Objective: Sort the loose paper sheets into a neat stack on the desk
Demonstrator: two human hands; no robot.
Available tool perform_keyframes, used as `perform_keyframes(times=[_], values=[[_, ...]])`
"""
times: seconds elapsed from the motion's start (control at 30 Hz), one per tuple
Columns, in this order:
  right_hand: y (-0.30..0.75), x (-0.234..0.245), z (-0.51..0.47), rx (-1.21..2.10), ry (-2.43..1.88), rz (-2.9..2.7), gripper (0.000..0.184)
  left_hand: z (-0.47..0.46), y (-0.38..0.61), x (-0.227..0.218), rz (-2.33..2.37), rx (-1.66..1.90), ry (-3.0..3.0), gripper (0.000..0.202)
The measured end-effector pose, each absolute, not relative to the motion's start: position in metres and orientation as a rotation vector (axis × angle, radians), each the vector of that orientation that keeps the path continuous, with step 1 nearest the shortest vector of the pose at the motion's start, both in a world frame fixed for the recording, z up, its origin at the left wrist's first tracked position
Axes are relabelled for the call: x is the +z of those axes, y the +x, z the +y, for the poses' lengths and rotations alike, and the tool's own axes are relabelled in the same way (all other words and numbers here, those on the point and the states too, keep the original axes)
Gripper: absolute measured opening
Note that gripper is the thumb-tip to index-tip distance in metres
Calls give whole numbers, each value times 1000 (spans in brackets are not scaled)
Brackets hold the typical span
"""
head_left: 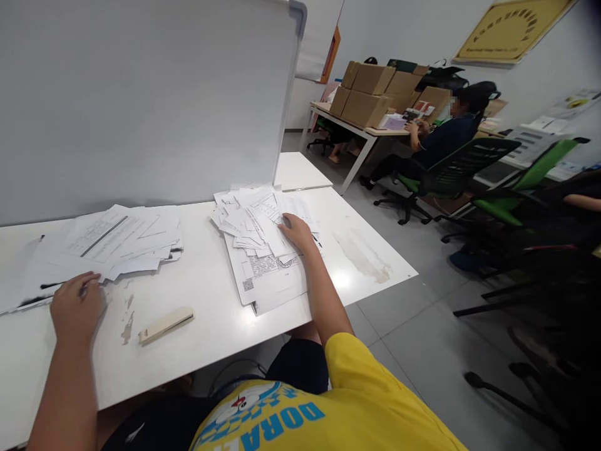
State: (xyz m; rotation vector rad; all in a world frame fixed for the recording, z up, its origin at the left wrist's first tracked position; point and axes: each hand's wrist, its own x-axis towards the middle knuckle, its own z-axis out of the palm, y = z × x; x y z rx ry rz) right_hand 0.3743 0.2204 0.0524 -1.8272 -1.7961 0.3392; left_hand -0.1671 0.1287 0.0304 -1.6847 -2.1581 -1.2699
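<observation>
My right hand (295, 232) lies on a messy heap of printed slips and sheets (256, 241) on the white table (213, 319); its fingers curl down onto the top slips. My left hand (77, 304) rests at the front edge of a second spread of white papers (110, 241) on the left, fingers bent and pressed on a sheet's corner. A small beige flat object (165, 325) sits on the table between my arms, touched by neither hand.
A large whiteboard (141, 94) stands upright behind the table. Brown stains (364, 257) mark the tabletop. To the right a seated person (441, 141) works at a desk stacked with cardboard boxes (375, 91). Green and black office chairs (507, 181) crowd the floor.
</observation>
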Motion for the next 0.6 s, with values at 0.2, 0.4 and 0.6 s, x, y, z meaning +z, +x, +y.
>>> perform_keyframes(times=[0.2,0.4,0.6], values=[[362,55,220,105,-1944,-1904,53,126,-162,34,-2264,-1293,-1629,28],[355,68,197,101,-1815,-1812,51,131,-154,48,-2115,-1310,-1671,18],[318,60,118,435,-1353,-1622,40,80,-40,60,-2077,-1875,-2055,30]])
